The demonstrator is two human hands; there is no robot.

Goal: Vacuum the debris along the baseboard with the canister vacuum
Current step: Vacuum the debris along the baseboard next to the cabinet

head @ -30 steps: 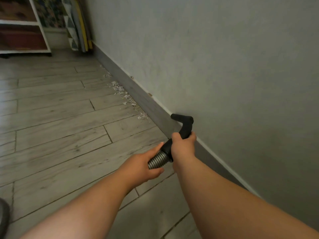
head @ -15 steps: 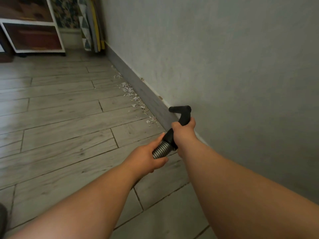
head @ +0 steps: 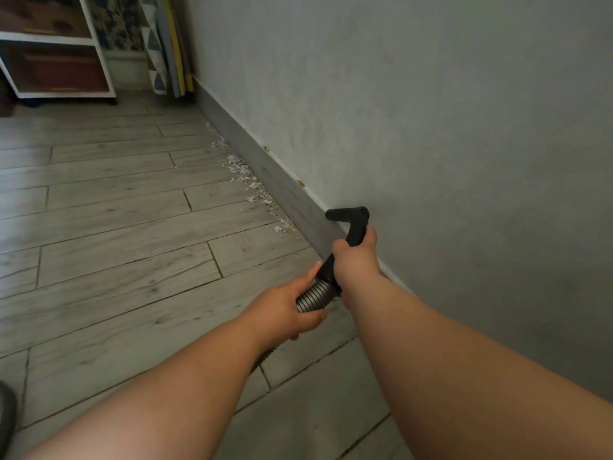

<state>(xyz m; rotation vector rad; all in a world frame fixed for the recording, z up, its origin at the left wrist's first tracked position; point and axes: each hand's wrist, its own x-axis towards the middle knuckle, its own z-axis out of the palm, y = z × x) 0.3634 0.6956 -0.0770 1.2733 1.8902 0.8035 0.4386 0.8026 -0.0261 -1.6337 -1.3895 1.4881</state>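
Note:
A black bent vacuum nozzle [head: 353, 220] points left over the grey baseboard [head: 282, 184], a short way from the closest scraps. My right hand [head: 356, 257] grips the nozzle's black handle. My left hand [head: 285, 310] holds the ribbed silver hose [head: 315, 295] just behind it. White paper debris [head: 255, 190] lies scattered on the floor along the baseboard, ahead of the nozzle. The canister itself is out of sight.
A grey wall [head: 431, 127] runs along the right. A white shelf unit [head: 56, 61] stands at the far left, and patterned flat boards [head: 166, 44] lean in the corner. Grey wood-look planks [head: 116, 244] spread to the left. A dark object [head: 5, 416] sits at the bottom left edge.
The view has shifted forward and slightly right along the wall. Both hands keep the same hold on the nozzle and hose, and the nozzle is nearer the debris.

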